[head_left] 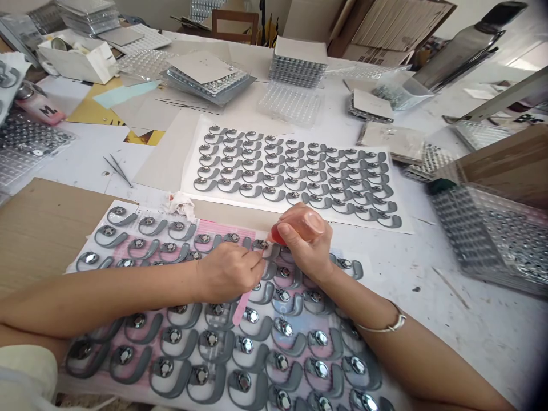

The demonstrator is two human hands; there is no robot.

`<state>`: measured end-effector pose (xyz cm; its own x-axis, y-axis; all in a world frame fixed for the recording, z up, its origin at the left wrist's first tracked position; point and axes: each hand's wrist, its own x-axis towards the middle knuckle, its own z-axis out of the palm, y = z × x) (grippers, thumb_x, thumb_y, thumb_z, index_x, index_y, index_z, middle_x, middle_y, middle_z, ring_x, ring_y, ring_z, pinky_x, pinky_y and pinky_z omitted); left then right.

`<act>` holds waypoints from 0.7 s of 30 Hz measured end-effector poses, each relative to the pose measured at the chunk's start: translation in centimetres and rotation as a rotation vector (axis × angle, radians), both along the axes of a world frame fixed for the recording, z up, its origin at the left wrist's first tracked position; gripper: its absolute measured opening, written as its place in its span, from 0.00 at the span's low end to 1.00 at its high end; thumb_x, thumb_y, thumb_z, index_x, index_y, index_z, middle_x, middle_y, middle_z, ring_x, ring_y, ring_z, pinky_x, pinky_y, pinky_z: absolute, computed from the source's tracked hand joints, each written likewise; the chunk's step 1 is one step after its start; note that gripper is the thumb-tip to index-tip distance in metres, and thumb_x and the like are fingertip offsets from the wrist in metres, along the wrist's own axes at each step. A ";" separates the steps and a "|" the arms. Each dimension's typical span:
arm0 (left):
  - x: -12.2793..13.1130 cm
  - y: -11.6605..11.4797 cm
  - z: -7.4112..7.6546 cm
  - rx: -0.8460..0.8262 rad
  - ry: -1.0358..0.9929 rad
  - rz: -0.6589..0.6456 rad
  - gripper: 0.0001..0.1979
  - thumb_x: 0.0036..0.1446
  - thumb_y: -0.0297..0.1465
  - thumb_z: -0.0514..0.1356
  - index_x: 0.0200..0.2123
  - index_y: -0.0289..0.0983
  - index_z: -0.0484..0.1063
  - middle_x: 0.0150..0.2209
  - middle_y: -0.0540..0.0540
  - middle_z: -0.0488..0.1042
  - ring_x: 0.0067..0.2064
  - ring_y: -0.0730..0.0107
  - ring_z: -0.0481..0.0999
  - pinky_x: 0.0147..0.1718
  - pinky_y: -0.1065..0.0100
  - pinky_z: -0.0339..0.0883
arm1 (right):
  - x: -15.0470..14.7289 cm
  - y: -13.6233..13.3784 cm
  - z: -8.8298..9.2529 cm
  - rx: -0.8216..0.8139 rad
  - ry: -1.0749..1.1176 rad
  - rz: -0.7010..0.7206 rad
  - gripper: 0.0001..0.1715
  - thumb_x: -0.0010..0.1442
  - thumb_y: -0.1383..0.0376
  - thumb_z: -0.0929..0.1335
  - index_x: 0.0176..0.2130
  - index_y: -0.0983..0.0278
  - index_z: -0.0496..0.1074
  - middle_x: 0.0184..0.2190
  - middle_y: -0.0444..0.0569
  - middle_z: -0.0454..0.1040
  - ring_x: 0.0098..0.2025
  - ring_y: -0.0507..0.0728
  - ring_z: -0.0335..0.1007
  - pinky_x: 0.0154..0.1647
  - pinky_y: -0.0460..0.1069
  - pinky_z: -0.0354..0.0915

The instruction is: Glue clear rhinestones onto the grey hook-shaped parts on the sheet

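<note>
My left hand (231,273) is closed round a pink stick (243,308), whose flat end points down toward me. Just to its right, my right hand (310,251) grips a small clear bottle (306,224) with reddish liquid, tilted with its tip down to the left. Both hands are over the upper part of a near sheet (160,294) covered with rows of grey curved pieces, each with a shiny faceted stone. The bottle's tip is close to one stone (261,244) in the top rows; whether it touches is unclear.
Behind lies a second sheet (188,185) with smaller-looking grey pieces. Tweezers (119,171) and a crumpled tissue (180,204) are at the left. Trays of stones (492,234) stand at the right, a pink bottle (40,107) at the far left, and stacked packs (297,63) at the back.
</note>
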<state>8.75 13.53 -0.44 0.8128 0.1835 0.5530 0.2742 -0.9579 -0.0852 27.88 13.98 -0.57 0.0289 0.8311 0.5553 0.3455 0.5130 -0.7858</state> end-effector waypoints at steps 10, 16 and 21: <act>-0.1 0.1 -0.1 0.006 0.003 -0.004 0.08 0.58 0.19 0.54 0.34 0.30 0.74 0.29 0.43 0.77 0.23 0.70 0.74 0.20 0.69 0.70 | 0.1 -0.1 0.0 0.039 -0.039 0.034 0.09 0.59 0.63 0.70 0.28 0.63 0.69 0.24 0.44 0.71 0.27 0.53 0.66 0.30 0.51 0.63; 0.0 0.1 0.0 0.016 -0.015 -0.005 0.10 0.59 0.19 0.53 0.33 0.30 0.74 0.29 0.42 0.78 0.24 0.69 0.75 0.20 0.68 0.71 | -0.1 -0.1 0.4 0.133 -0.062 0.045 0.08 0.59 0.67 0.69 0.28 0.62 0.69 0.23 0.44 0.71 0.27 0.52 0.65 0.30 0.51 0.63; 0.0 0.0 0.1 0.003 -0.009 -0.009 0.09 0.58 0.19 0.54 0.33 0.30 0.74 0.31 0.42 0.79 0.23 0.69 0.74 0.19 0.68 0.70 | 0.1 0.0 0.2 0.123 -0.057 0.041 0.08 0.58 0.67 0.69 0.28 0.63 0.69 0.24 0.44 0.71 0.27 0.53 0.65 0.30 0.51 0.63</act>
